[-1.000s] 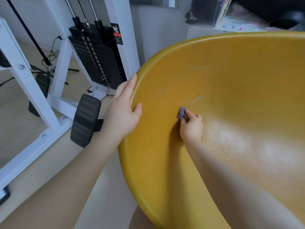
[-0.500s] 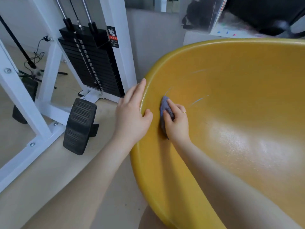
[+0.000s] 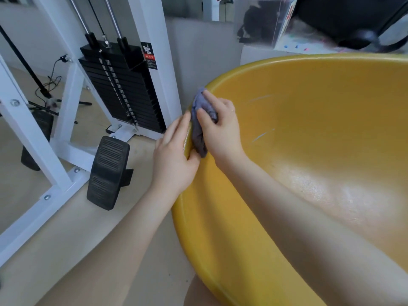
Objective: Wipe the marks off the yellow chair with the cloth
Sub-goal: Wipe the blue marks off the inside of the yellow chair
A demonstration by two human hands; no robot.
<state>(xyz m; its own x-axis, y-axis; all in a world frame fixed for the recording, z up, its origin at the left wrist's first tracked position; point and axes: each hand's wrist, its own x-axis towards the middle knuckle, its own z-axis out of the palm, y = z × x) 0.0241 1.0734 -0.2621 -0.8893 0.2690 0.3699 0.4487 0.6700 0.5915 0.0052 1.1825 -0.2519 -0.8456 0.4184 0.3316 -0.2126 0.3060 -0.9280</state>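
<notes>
**A:** What is shown, and where is the cloth?

**B:** A large yellow chair [image 3: 309, 173], shaped like a shallow shell, is seen from above through a head-worn camera. A crumpled grey cloth [image 3: 202, 120] is pinched between the thumb and fingers of the right hand [image 3: 217, 129] and is pressed against the inner face of the chair, just below its rim. The rim itself is clasped by the left hand [image 3: 172, 160], fingers laid along the outside and thumb hooked over the edge, directly beside the cloth and nearly touching it.

**A:** Which step is in hand?

**B:** Wiping appears to be under way at the rim. The shell seems to be steadied by the left hand while the cloth is rubbed.

**A:** What is left to be done?

**B:** Pale streaks [image 3: 262, 134] are visible on the inner surface, away from the gripped cloth toward the middle of the shell; a fainter one [image 3: 258, 98] is seen above and beyond the knuckles. These look untouched, so the task is judged unfinished.

**A:** What is called for next?

**B:** Probably the cloth should be carried inward from the rim onto those streaks and firm pressure kept on it, with the rim held so the chair is not pushed away.

**A:** Anything else nearby?

**B:** A white weight machine [image 3: 123, 89] and a black foot pad [image 3: 108, 171] are seen on the floor, outside the left hand.
</notes>
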